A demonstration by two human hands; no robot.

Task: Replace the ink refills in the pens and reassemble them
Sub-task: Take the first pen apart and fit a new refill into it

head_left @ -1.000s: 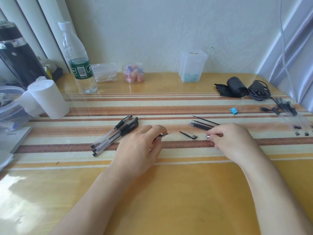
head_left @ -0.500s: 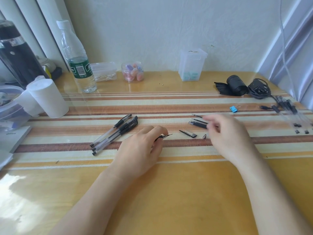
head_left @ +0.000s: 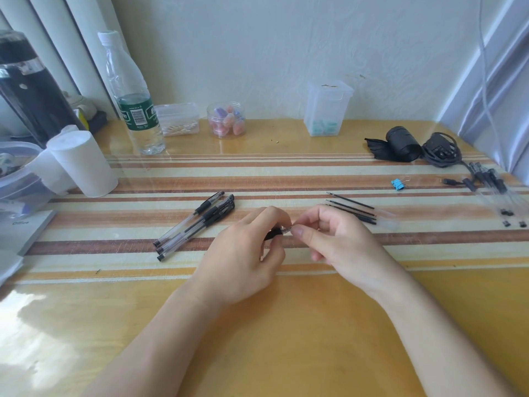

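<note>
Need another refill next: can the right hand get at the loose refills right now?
Likely yes: the refills lie just past the right hand, nothing between; its grip is busy on the pen.

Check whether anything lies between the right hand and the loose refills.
Nothing visible does. The refills lie on the mat just beyond the right hand, which hides some near ends. That hand pinches the end of the pen that the left hand holds.
</note>
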